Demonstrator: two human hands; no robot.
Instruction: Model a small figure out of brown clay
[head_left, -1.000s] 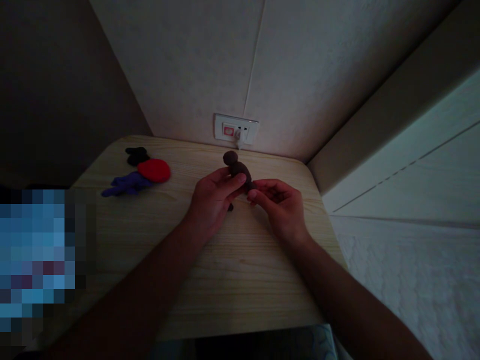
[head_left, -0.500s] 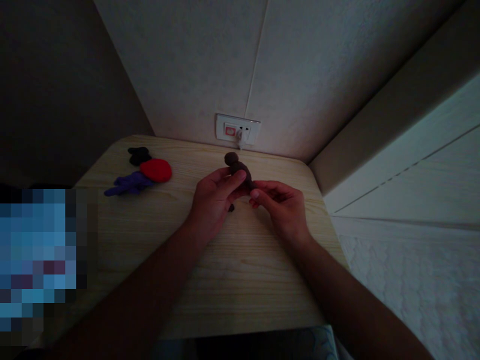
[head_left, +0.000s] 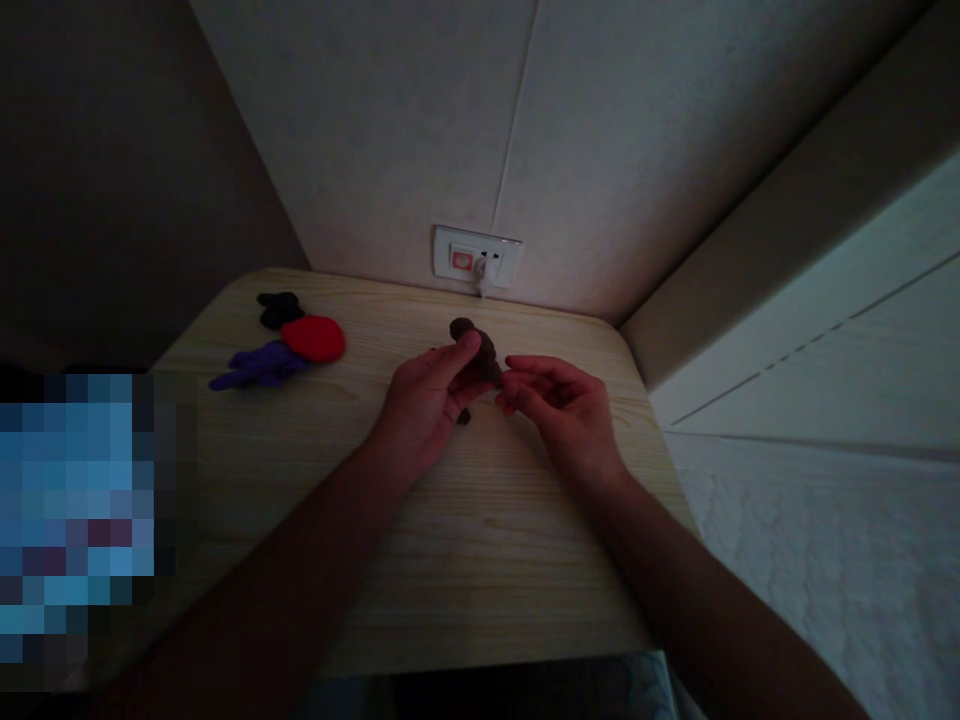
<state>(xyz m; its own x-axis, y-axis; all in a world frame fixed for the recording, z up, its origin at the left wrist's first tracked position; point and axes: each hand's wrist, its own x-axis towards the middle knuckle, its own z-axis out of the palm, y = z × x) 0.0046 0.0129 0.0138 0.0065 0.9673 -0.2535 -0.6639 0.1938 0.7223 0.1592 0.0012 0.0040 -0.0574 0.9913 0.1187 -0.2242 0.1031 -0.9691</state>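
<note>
A dark brown modelling clay figure (head_left: 486, 350) with a rounded knob at its upper end is held over the table. My left hand (head_left: 426, 400) is closed around its body, the thumb lying across it. With thumb and fingertips, my right hand (head_left: 564, 405) pinches the figure's narrow lower end. Below the left fingers, a small dark lump (head_left: 464, 416) lies on the wood. To the left rest a flattened red clay piece (head_left: 315, 339), a purple clay piece (head_left: 261, 366) touching it, and a black clay lump (head_left: 279, 310) behind.
The light wooden table (head_left: 480, 580) backs onto a wall bearing a socket plate (head_left: 477, 258) with a plug in it. A pale quilted surface (head_left: 817, 580) lies lower on the right. Blurred-out blocks cover something blue at the left edge.
The figure's knobbed end has dipped slightly, and my left thumb has shifted up along its body. My right fingers still pinch the lower end. The pieces on the table stay put.
</note>
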